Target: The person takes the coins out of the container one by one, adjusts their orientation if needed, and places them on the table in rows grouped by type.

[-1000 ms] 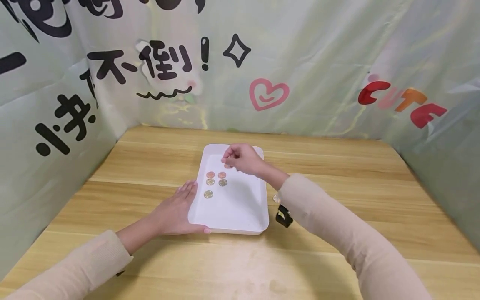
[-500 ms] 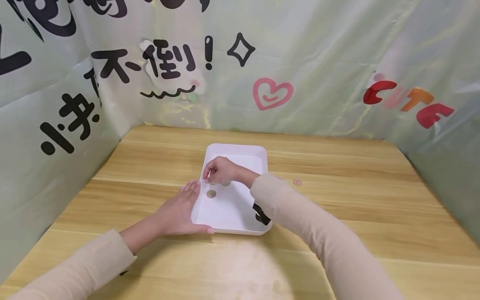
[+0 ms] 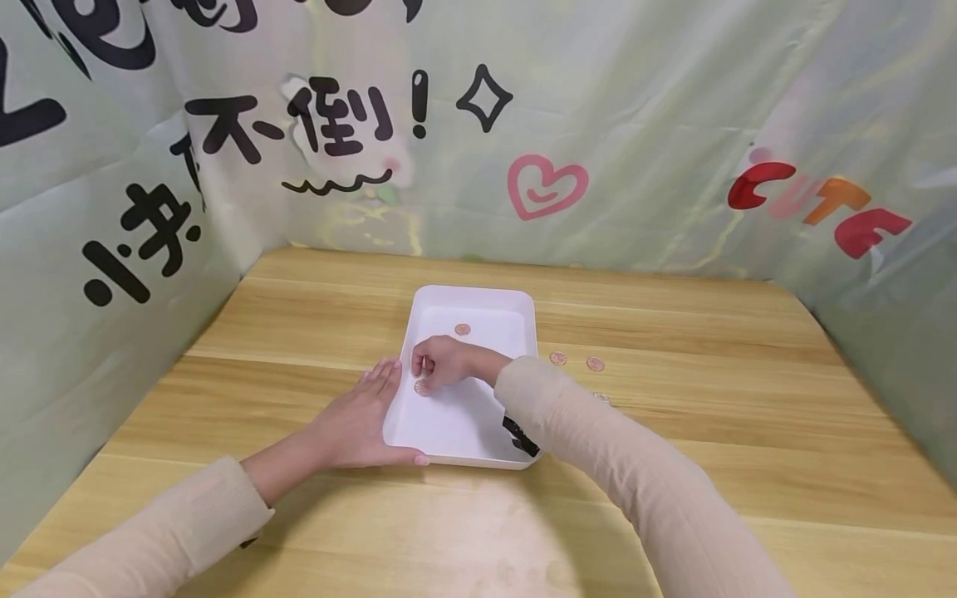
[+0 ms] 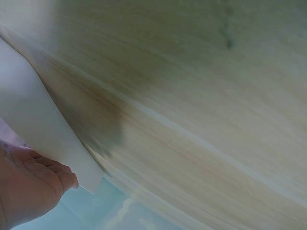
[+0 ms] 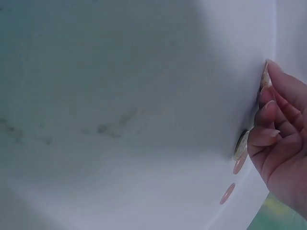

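One coin (image 3: pixel 420 387) is pinched between the thumb and fingers of the right hand (image 3: pixel 443 362), near the left wall of the white tray (image 3: pixel 458 433) at mid-frame; left hand (image 3: pixel 357 419) braces the rim, fingers straight, not clenched. Progress judged partial: a copper coin (image 3: pixel 463 330) lies in the tray's upper part, while three loose coins (image 3: pixel 595 364) lie on the table (image 3: pixel 695 332) right of centre, apparently not yet placed. Right wrist view adds a brassy coin (image 5: pixel 241 145) and a second copper coin (image 5: pixel 240 164) beside the curled fingers, both screened by the hand in the head view.
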Motion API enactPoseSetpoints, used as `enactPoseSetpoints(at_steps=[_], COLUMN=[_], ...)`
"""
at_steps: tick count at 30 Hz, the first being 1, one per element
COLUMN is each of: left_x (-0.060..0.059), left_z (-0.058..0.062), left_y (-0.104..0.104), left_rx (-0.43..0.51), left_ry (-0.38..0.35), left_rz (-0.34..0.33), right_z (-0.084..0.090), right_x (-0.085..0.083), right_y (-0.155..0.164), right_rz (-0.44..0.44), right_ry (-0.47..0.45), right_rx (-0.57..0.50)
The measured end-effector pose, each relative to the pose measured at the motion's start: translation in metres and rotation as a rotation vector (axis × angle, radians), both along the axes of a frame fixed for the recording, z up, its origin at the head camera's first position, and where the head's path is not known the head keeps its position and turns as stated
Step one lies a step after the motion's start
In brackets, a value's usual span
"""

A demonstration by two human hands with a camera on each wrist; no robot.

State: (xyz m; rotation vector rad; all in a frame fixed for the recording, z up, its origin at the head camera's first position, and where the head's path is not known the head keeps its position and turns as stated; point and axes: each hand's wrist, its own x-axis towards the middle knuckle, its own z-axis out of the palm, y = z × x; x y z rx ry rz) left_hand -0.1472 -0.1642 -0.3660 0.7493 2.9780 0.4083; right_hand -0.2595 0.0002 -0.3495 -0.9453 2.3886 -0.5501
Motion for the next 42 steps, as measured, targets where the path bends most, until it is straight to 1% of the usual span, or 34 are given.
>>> enactPoseSetpoints(at_steps=[6, 11, 16, 20, 22, 26, 30, 33, 35, 40, 42], left_x=[0.0, -0.001, -0.001, -0.001, -0.001, -0.001, -0.001, -0.001, -0.001, 0.0, 0.0], left_z=[0.0, 0.001, 0.001, 0.001, 0.001, 0.001, 0.001, 0.001, 0.001, 0.001, 0.001], left_y=[0.0, 0.0, 0.0, 0.0, 0.0, 0.0, 0.001, 0.001, 0.001, 0.001, 0.001], left_rx=[-0.004, -0.009, -0.004, -0.002, -0.002, -0.002, 0.002, 0.002, 0.002, 0.001, -0.002], left_ry=[0.0, -0.006, 0.001, 0.012, 0.014, 0.006, 0.012, 0.016, 0.014, 0.014, 0.011], left_rz=[-0.002, -0.005, -0.013, -0.023, -0.025, -0.021, -0.023, -0.024, -0.022, -0.017, -0.014], right_z=[-0.002, -0.004, -0.004, -0.003, -0.002, -0.002, -0.001, 0.003, 0.007, 0.021, 0.026], right_x=[0.0, 0.001, 0.003, 0.004, 0.005, 0.006, 0.005, 0.005, 0.005, 0.004, 0.004], right_y=[-0.001, -0.004, -0.007, -0.008, -0.007, -0.005, -0.003, -0.002, -0.001, 0.006, 0.01], right_rz=[0.007, -0.02, -0.011, -0.015, -0.028, -0.052, -0.071, -0.082, -0.101, -0.221, -0.269], right_ry=[0.028, 0.037, 0.109, 0.12, 0.103, 0.097, 0.119, 0.101, 0.067, -0.022, -0.041], right_rx=[0.01, 0.033, 0.077, 0.09, 0.087, 0.067, 0.035, 0.005, -0.021, -0.121, -0.155])
